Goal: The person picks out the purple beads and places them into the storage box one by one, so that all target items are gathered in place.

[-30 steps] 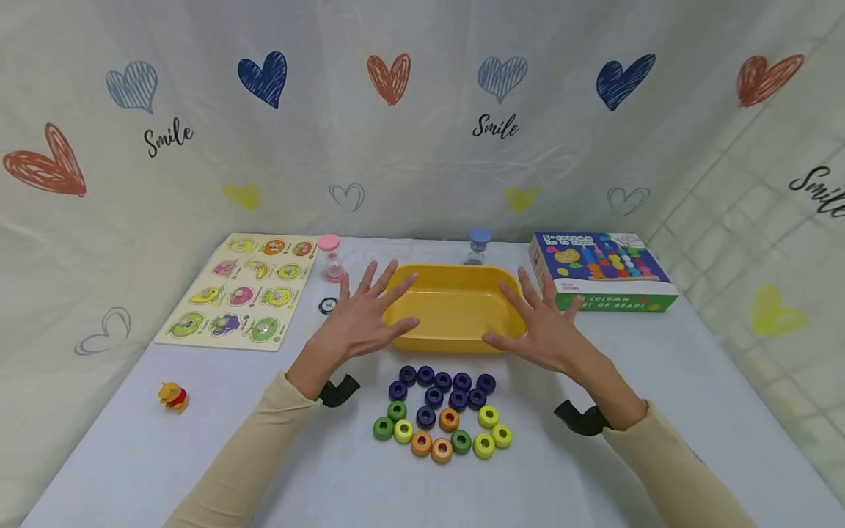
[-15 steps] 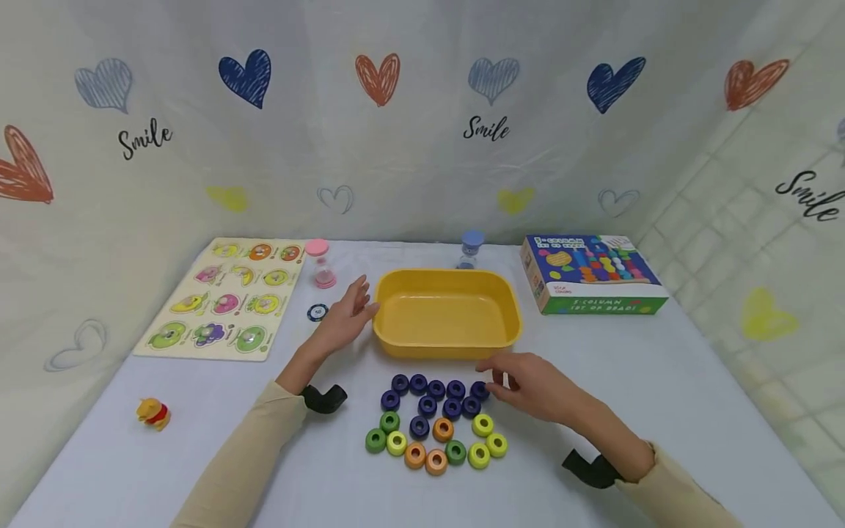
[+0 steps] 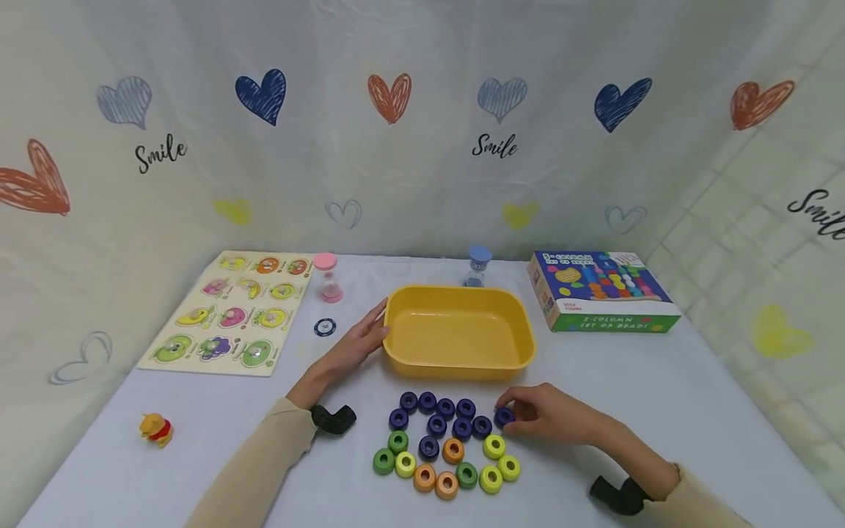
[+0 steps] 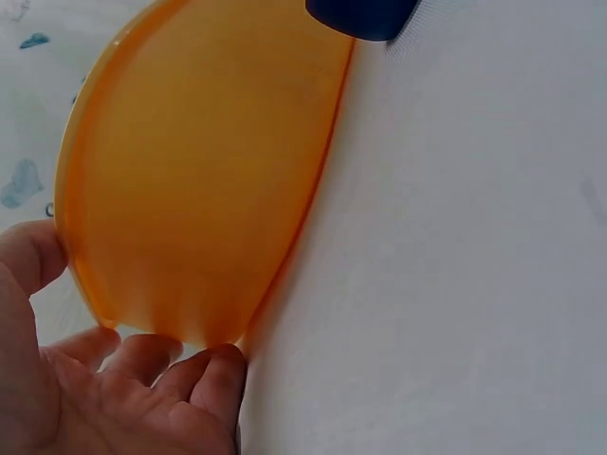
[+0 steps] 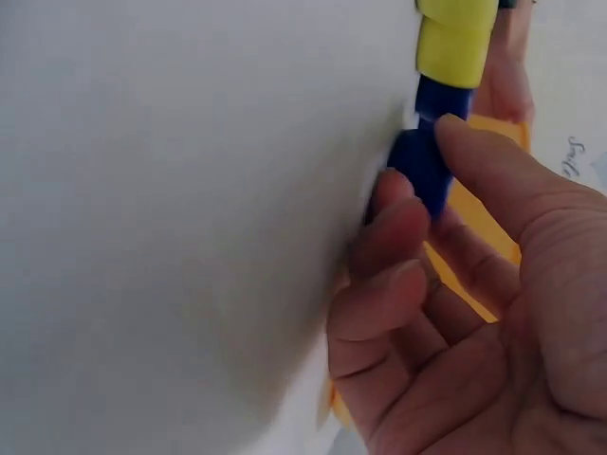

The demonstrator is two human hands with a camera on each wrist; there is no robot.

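Note:
My right hand (image 3: 551, 414) pinches a dark blue ring bead (image 3: 505, 417) between thumb and fingers, at the right end of a bead group. In the right wrist view, the thumb and fingertips are on either side of the blue bead (image 5: 422, 169). More dark blue beads (image 3: 436, 426) lie to its left, with green beads (image 3: 383, 461), orange beads (image 3: 425, 478) and yellow beads (image 3: 491, 479) nearer the front. My left hand (image 3: 353, 348) rests against the left end of a yellow tray (image 3: 459, 371). In the left wrist view, its fingertips touch the tray's outer wall (image 4: 209, 190).
At the back left lies a fruit picture board (image 3: 227, 315), with a pink-capped hourglass (image 3: 330, 282) and a round chip (image 3: 325, 327) beside it. A blue-capped hourglass (image 3: 477, 270) stands behind the tray. A bead-set box (image 3: 604, 293) is at back right, a small bear figure (image 3: 156, 429) at left.
Both hands were spread over the tray. The left has come down against its left end; the right has lowered to the beads, taken a dark blue one and shifted it slightly right.

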